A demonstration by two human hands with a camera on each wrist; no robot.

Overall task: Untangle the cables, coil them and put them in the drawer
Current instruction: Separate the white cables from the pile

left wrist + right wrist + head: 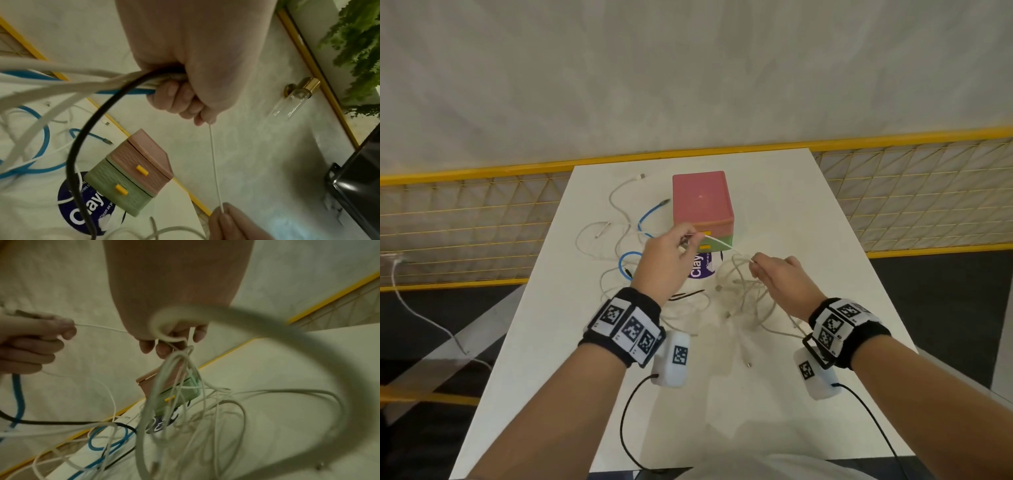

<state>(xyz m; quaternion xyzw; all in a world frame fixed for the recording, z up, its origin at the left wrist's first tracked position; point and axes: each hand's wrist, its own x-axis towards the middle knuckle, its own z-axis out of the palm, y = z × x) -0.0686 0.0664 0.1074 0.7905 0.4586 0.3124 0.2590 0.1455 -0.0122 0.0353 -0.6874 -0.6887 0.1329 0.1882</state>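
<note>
Stretching a thin white cable taut between them, the right hand pinches it above a white tangle; the left hand grips a bundle. Pulling harder likely tightens knots. Beyond, the drawer box stands shut; cable ends are indistinct.

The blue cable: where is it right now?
In the head view the blue cable lies looped on the white table, left of the pink and green drawer box; the left hand grips one stretch of it.
</note>
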